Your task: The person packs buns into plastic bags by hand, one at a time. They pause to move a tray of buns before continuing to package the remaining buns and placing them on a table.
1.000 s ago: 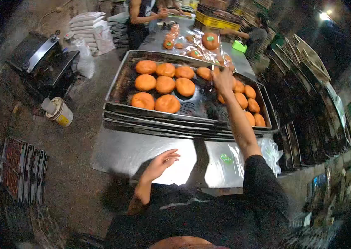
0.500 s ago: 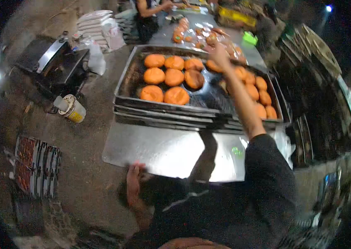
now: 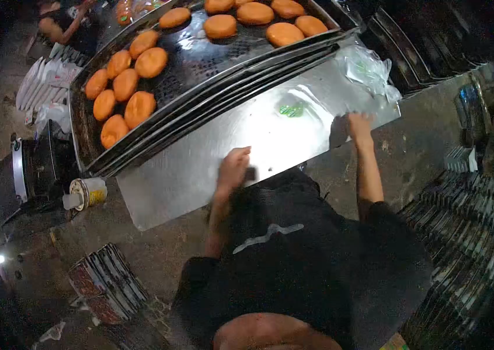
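Observation:
My left hand (image 3: 234, 169) hovers at the near edge of the metal table (image 3: 200, 189), fingers loosely curved and nothing visible in them. Farther right, my right hand (image 3: 361, 125) is low over the tabletop, its fingers pointing down and smeared by motion; I cannot tell whether it pinches anything. A clear plastic bag with green print (image 3: 292, 109) lies flat between the hands and the trays. Beyond it is a stack of dark baking trays (image 3: 223, 84), the top one carrying several orange-brown buns (image 3: 151, 62) in two groups.
A crumpled heap of clear plastic bags (image 3: 366, 70) lies at the table's right end. A white tub (image 3: 88, 192) stands on the left. Stacked trays (image 3: 110, 283) sit on the floor, with more tray racks (image 3: 457, 233) at right. Another person (image 3: 60, 26) is at far left.
My right hand has come back from over the tray of buns to the tabletop on the right. My left hand has moved up to the table's edge. The view has tilted down and turned.

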### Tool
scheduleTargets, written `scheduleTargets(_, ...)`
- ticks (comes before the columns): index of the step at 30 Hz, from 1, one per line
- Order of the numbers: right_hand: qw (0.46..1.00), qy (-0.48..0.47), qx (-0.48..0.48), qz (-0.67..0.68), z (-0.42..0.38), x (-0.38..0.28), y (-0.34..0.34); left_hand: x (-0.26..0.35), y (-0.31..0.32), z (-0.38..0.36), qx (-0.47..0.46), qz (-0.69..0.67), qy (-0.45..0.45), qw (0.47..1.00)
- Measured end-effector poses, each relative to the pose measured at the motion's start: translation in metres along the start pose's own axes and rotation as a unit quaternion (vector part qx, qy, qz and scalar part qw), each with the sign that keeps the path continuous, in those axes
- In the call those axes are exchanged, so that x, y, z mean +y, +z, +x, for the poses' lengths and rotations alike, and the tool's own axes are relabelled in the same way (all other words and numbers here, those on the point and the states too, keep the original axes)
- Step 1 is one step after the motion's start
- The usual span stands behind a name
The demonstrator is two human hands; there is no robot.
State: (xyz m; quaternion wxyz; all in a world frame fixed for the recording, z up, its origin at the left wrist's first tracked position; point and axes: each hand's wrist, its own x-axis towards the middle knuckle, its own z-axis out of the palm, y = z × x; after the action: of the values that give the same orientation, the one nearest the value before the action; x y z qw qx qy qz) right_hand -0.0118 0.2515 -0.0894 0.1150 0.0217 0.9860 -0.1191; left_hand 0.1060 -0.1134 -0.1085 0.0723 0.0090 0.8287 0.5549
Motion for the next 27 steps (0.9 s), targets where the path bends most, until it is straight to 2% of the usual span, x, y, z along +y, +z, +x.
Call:
scheduleTargets(1, 0.999, -0.043, -0.010, 0.013, -0.017, 0.011, 0.002, 0.021, 0.021, 0.015, -0.031, 0.042, 0.049, 0.997)
scheduleTargets(2, 0.971, -0.010, -0.017, 0.240, -0.032, 0.006, 0.000, 0.023, 0.047, 0.032, -0.067, 0.059, 0.079, 0.993)
scheduleTargets(3, 0.926, -0.009, -0.046, 0.374, -0.038, 0.013, 0.007, 0.024, 0.075, 0.045, -0.103, 0.075, 0.106, 0.986)
scheduleTargets(4, 0.923, -0.007, -0.058, 0.381, -0.040, 0.022, 0.023, 0.032, 0.104, 0.056, -0.067, 0.096, 0.139, 0.983)
scheduleTargets(5, 0.924, -0.013, -0.053, 0.378, -0.053, 0.010, 0.011, 0.040, 0.132, 0.070, -0.029, 0.117, 0.173, 0.978)
scheduleTargets(6, 0.944, -0.058, -0.008, 0.326, -0.057, 0.012, 0.022, 0.028, 0.162, 0.086, 0.071, 0.115, 0.276, 0.952)
scheduleTargets(7, 0.946, -0.049, -0.055, 0.316, -0.062, 0.013, 0.021, 0.007, 0.179, 0.102, 0.072, 0.115, 0.276, 0.952)
scheduleTargets(8, 0.922, -0.042, -0.098, 0.371, -0.065, 0.018, 0.028, -0.017, 0.190, 0.115, 0.067, 0.160, 0.234, 0.957)
scheduleTargets(9, 0.916, -0.068, -0.082, 0.388, -0.068, 0.023, 0.036, -0.027, 0.194, 0.124, 0.062, 0.204, 0.188, 0.959)
scheduleTargets(11, 0.886, -0.070, -0.138, 0.436, -0.073, 0.027, 0.030, 0.014, 0.171, 0.124, -0.001, 0.155, 0.163, 0.974)
scheduleTargets(13, 0.814, -0.068, -0.222, 0.532, -0.072, 0.033, 0.044, 0.027, 0.165, 0.127, -0.041, 0.114, 0.100, 0.987)
scheduleTargets(15, 0.852, -0.161, -0.223, 0.446, -0.057, 0.029, 0.068, 0.053, 0.159, 0.122, -0.026, 0.084, 0.109, 0.990)
scheduleTargets(16, 0.849, -0.226, -0.190, 0.438, -0.053, 0.017, 0.047, 0.077, 0.156, 0.120, -0.041, 0.073, 0.070, 0.994)
scheduleTargets(17, 0.811, -0.260, -0.203, 0.482, -0.043, 0.013, 0.055, 0.081, 0.157, 0.118, -0.062, 0.000, 0.032, 0.998)
scheduleTargets(19, 0.842, -0.237, -0.174, 0.451, -0.034, -0.001, 0.039, 0.108, 0.162, 0.110, -0.069, -0.013, -0.016, 0.997)
scheduleTargets(20, 0.839, -0.247, -0.182, 0.450, -0.033, 0.001, 0.041, 0.103, 0.168, 0.105, -0.058, 0.006, 0.031, 0.998)
scheduleTargets(21, 0.812, -0.208, -0.188, 0.512, -0.032, 0.009, 0.044, 0.099, 0.174, 0.098, -0.066, -0.030, 0.012, 0.997)
scheduleTargets(22, 0.782, -0.168, -0.191, 0.568, -0.029, 0.017, 0.048, 0.092, 0.175, 0.097, -0.104, 0.007, 0.033, 0.994)
scheduleTargets(23, 0.803, -0.155, -0.181, 0.546, -0.028, 0.029, 0.065, 0.082, 0.176, 0.098, -0.142, 0.043, 0.055, 0.987)
scheduleTargets(24, 0.823, -0.142, -0.170, 0.523, -0.033, 0.038, 0.079, 0.067, 0.184, 0.097, -0.158, 0.013, 0.033, 0.987)
scheduleTargets(25, 0.839, -0.116, -0.193, 0.495, -0.044, 0.030, 0.034, 0.050, 0.193, 0.097, -0.175, -0.018, 0.013, 0.984)
scheduleTargets(26, 0.768, 0.006, -0.230, 0.598, -0.046, 0.036, 0.056, 0.036, 0.199, 0.097, -0.171, 0.015, -0.005, 0.985)
scheduleTargets(27, 0.773, -0.086, -0.136, 0.614, -0.047, 0.042, 0.082, 0.067, 0.189, 0.094, -0.162, 0.028, 0.028, 0.986)
